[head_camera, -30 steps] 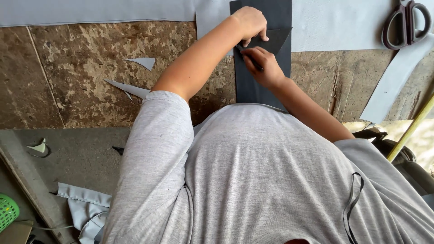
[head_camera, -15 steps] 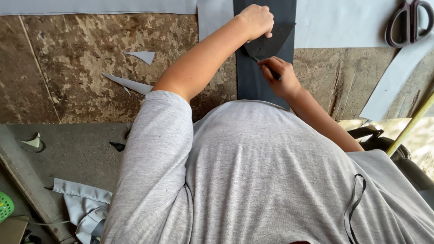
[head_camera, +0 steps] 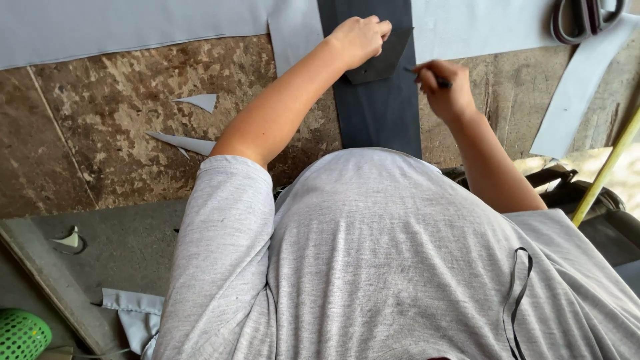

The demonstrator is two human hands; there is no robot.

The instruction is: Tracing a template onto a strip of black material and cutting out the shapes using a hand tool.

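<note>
My left hand [head_camera: 360,37] is clenched down on a dark template [head_camera: 381,59], pinning it flat on the dark strip [head_camera: 377,113] that runs up the middle of the table [head_camera: 107,127]. My right hand [head_camera: 445,87] is pinched around a thin pen [head_camera: 427,77], its tip at the template's right edge. The template looks stiff enough to keep its outline, thin and light, so I judge it would slide on the smooth strip if I eased my knuckles. The best hold is pressing from above near its top. The strip looks soft and limp, lying flat without curl. It would fold if lifted by one end.

Pale grey sheet [head_camera: 120,27] covers the far side of the table, with scissors [head_camera: 587,20] on it to the right. Two pale offcuts [head_camera: 193,123] lie to my left. Low at the left corner, a green basket [head_camera: 20,337] shows only its rim. I cannot tell what it holds.
</note>
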